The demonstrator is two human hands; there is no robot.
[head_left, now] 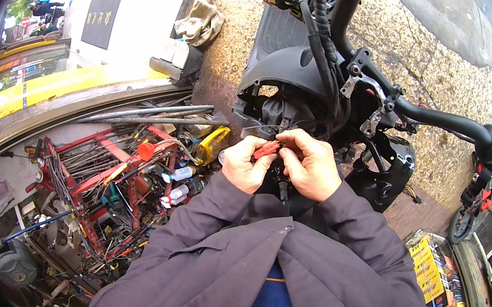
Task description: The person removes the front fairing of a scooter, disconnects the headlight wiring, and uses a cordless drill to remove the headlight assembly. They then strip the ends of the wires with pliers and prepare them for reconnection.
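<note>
My left hand [244, 164] is closed round a small red piece [265, 150], which looks like plastic; its exact kind does not show. Right beside it, the thumb and forefinger of my right hand [313, 170] pinch together at the red piece's dark end. What lies between those fingertips is too small to make out. Both hands meet just in front of an opened black scooter front [291, 69]. Dark cables [325, 46] run down from its handlebar [449, 121] into the cavity behind my hands.
To the left, a red metal rack [113, 148] holds a jumble of tools, with a yellow container [212, 146] and plastic bottles [175, 196] close by. A black curved panel [389, 172] sits right of my hands. Yellow boxes [428, 277] stand at the lower right.
</note>
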